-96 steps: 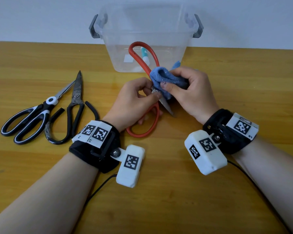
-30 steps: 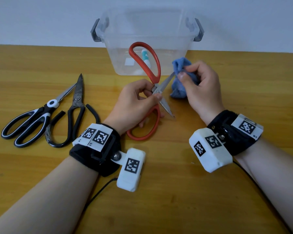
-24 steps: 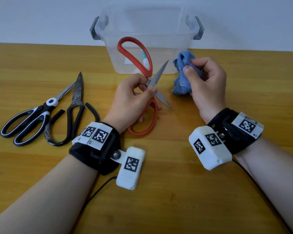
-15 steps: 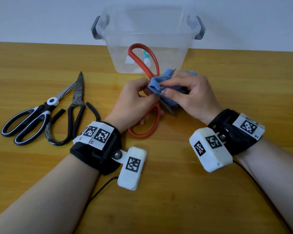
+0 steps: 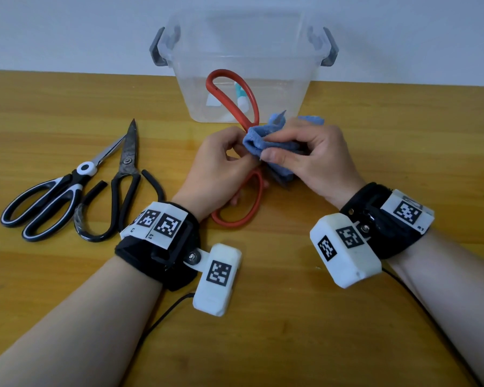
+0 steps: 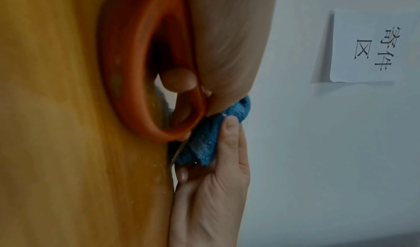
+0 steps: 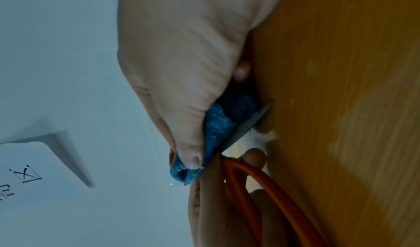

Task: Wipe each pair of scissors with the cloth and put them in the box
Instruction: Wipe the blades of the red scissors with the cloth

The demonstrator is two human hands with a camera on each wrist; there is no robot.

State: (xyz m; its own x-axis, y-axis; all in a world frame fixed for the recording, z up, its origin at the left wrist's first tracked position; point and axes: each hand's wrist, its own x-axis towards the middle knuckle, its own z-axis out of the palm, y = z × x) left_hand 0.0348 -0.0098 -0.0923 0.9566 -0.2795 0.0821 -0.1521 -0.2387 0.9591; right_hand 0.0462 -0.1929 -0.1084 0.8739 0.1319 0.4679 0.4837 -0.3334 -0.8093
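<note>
My left hand (image 5: 221, 166) grips the red-handled scissors (image 5: 235, 90) near the pivot, blades spread apart. One red loop (image 6: 131, 71) lies by my palm. My right hand (image 5: 305, 155) pinches the blue cloth (image 5: 266, 138) folded around the blades; one blade tip (image 5: 281, 114) pokes out above the cloth, and a blade (image 7: 247, 126) shows beside the cloth (image 7: 218, 130) in the right wrist view. The clear plastic box (image 5: 285, 88) with grey handles stands just behind, holding a small white and teal object (image 5: 241, 97).
Two more pairs lie on the wooden table (image 5: 375, 135) at the left: black-and-white handled scissors (image 5: 56, 191) and black-handled shears (image 5: 123, 180). A white wall (image 5: 67, 29) runs behind the box. A paper sign (image 6: 368, 46) hangs on a wall.
A second ago my right hand held the cloth off the open blades to the right. It came back and wrapped the cloth round the blades, and the scissors dropped slightly toward the table.
</note>
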